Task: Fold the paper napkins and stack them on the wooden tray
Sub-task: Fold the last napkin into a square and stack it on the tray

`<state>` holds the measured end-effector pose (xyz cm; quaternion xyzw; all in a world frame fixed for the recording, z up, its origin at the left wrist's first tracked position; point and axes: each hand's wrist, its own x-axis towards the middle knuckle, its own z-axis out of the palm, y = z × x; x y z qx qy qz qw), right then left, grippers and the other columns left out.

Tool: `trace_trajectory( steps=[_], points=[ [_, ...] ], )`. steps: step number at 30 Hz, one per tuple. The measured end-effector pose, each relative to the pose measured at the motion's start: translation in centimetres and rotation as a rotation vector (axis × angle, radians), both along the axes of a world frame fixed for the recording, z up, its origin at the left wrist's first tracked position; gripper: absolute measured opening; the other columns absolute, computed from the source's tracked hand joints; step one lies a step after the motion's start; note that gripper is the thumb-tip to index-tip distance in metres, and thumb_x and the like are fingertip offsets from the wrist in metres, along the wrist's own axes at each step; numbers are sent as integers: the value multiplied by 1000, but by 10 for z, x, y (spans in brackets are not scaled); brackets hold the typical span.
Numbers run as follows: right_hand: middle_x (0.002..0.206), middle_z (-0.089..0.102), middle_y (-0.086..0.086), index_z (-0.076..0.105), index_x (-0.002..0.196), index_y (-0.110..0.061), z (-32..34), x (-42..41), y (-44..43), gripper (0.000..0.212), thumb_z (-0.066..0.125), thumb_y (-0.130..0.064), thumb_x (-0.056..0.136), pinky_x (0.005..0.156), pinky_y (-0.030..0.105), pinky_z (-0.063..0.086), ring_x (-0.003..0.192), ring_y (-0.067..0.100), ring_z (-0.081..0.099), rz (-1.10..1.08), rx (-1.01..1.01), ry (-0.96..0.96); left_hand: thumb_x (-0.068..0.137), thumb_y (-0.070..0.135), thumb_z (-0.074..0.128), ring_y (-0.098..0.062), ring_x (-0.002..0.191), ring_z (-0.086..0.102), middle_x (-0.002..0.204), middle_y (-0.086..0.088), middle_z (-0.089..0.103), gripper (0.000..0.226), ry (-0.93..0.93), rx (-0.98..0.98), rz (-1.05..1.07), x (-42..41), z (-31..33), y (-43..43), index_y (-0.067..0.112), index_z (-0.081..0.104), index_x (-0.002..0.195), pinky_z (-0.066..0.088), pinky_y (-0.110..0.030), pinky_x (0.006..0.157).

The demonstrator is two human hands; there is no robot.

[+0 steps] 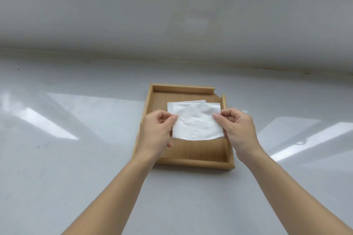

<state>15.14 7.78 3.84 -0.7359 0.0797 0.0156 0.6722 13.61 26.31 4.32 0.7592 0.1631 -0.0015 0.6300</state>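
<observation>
A wooden tray [193, 163] with low walls lies on the white table in the middle of the head view. Over it I hold a folded white paper napkin [196, 122] flat. My left hand [155, 133] pinches its left edge and my right hand [238, 129] pinches its right edge. Behind the held napkin, the edges of another white napkin [200, 101] peek out, lying in the tray's far half. The napkin hides part of the tray floor.
The glossy white table [76, 139] spreads wide on both sides of the tray, with bright light reflections. A white wall [172, 15] rises behind the table's far edge. The tray's far right corner has a gap in its rim.
</observation>
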Motion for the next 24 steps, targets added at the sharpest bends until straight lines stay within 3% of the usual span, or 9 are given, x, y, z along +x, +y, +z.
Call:
trace_trajectory(
  steps=[3,6,8,12,14,17,20,24],
  points=[
    [53,57,-6,62,76,-8,-4,18,7,10,64,-11,85,49,19,38,44,-1,48,6,-114,14,86,20,63,-19,48,57,62,-6,63,17,21,24,45,16,-5,3,10,60,72,31,-19,31],
    [72,66,9,63,79,-8,-9,35,13,11,63,-17,85,63,36,49,66,18,62,32,-269,26,88,18,61,-17,39,55,58,-4,60,18,60,30,74,26,-13,3,8,58,73,29,-15,30],
    [80,68,13,64,80,-7,-12,43,16,12,62,-18,86,70,35,49,76,24,62,54,-363,27,88,21,60,-13,36,55,61,-2,60,18,88,87,71,30,-19,3,8,58,75,36,-19,37],
    [72,61,5,62,82,-7,-15,53,18,14,62,-21,86,70,23,42,75,19,56,97,-482,32,89,24,59,-5,31,50,62,-2,60,18,96,172,67,34,-28,5,12,58,76,42,-26,48],
    [63,53,-1,59,78,-9,-17,53,19,15,60,-21,87,84,20,36,80,21,56,109,-536,41,89,25,58,-4,30,49,61,-2,59,18,87,214,56,34,-29,5,12,57,76,42,-23,46],
    [58,47,-4,56,78,-9,-21,53,21,16,59,-21,88,100,35,32,92,25,57,127,-623,36,90,26,57,-3,31,48,60,-1,57,19,80,266,44,34,-31,6,12,58,77,42,-18,42],
    [61,50,-1,57,79,-8,-21,53,23,17,58,-22,88,96,42,38,91,27,57,119,-676,38,89,26,58,-10,38,53,65,-2,59,19,83,282,50,37,-33,6,12,58,77,45,-26,49],
    [73,61,7,59,83,-7,-19,53,27,18,57,-24,88,80,40,48,98,29,56,96,-725,28,87,28,59,-25,64,62,71,-6,63,18,85,309,59,41,-35,6,15,59,75,50,-38,63]
  ],
)
